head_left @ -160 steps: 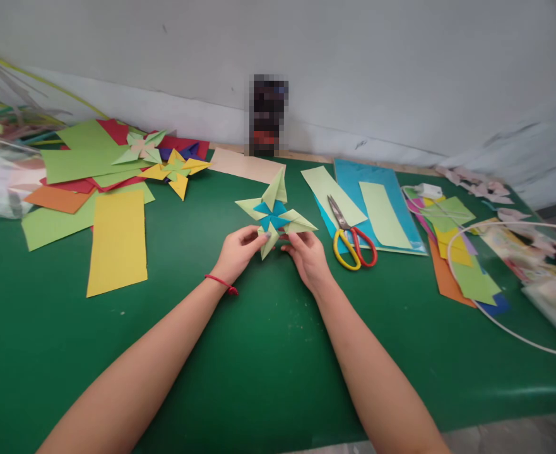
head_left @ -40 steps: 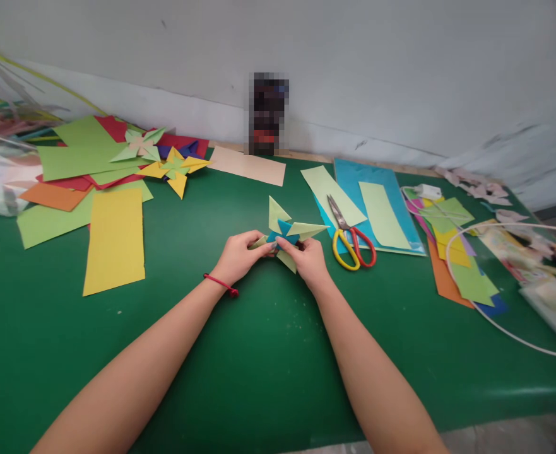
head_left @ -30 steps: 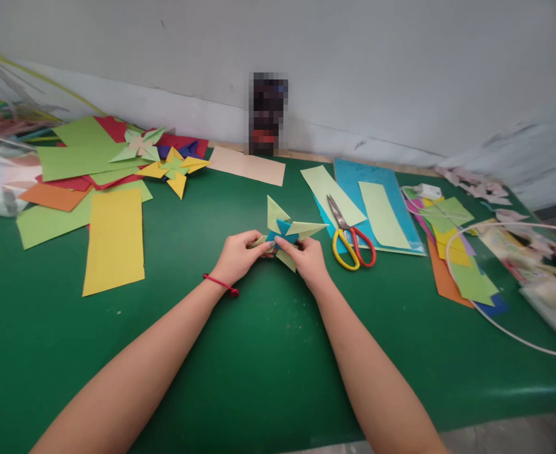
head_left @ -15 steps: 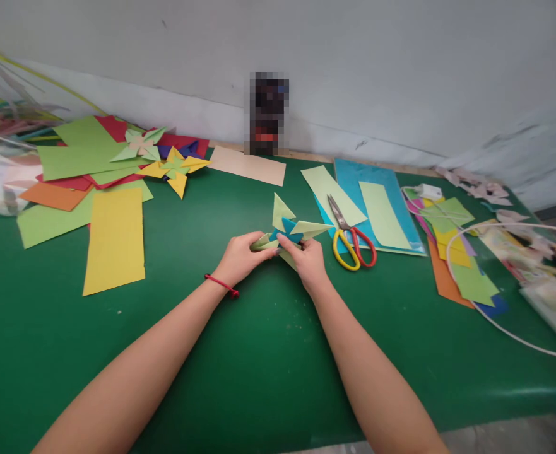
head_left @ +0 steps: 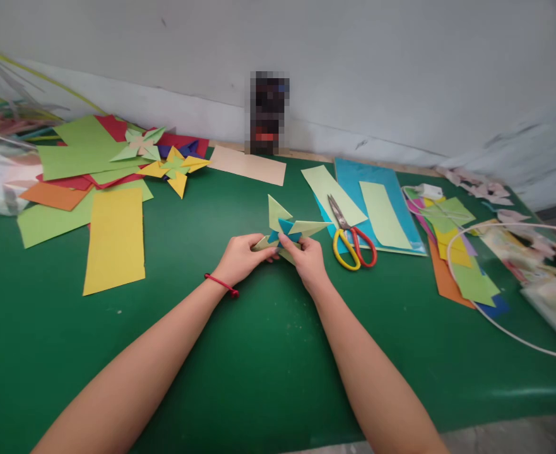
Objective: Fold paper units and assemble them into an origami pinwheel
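Between my two hands is a folded paper pinwheel (head_left: pixel 284 225) with pale green points and a blue middle. My left hand (head_left: pixel 242 258) pinches it from the left, thumb along its near side; a red cord circles that wrist. On the other side, my right hand (head_left: pixel 310 260) grips it with the thumb pressed on the blue part. The pinwheel's near point is partly covered by my fingers. Just right of it lie scissors (head_left: pixel 346 236) with one yellow and one red handle, their blades resting on a pale green paper strip (head_left: pixel 332 189).
Blue sheets (head_left: pixel 367 170) carry another pale green strip (head_left: pixel 384 214). Finished paper stars (head_left: pixel 176 165) and coloured sheets (head_left: pixel 83 161) pile up at the left, near a yellow sheet (head_left: pixel 114 243). A white cable (head_left: pixel 467 296) loops past paper scraps at the right on the green table (head_left: pixel 259 366).
The pinwheel has turned slightly in my hands, its upper point leaning further left. Both hands stay in nearly the same place.
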A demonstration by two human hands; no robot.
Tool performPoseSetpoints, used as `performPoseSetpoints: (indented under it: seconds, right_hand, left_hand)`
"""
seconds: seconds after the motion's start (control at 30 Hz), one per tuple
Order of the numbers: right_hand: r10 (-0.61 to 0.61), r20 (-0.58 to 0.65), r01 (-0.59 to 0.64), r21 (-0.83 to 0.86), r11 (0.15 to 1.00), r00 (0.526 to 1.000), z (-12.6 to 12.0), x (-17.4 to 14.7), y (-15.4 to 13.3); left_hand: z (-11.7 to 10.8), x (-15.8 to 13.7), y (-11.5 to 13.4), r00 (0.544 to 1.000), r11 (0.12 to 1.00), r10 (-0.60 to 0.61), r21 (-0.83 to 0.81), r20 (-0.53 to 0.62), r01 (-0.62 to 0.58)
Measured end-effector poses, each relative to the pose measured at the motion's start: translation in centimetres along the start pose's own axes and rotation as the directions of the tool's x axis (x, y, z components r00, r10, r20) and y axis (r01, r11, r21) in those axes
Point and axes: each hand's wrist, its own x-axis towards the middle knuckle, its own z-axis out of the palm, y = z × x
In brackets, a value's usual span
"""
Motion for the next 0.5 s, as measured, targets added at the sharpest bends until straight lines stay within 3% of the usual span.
performPoseSetpoints:
  seconds: [0.5]
  right_hand:
    - [-0.018, 0.003, 0.018, -0.003, 1.000, 1.000, 0.15, -0.27, -0.13]
  left_hand:
    - [0.08, 0.03, -0.12, 0.994, 0.989, -0.067, -0.126, 0.085, 0.077]
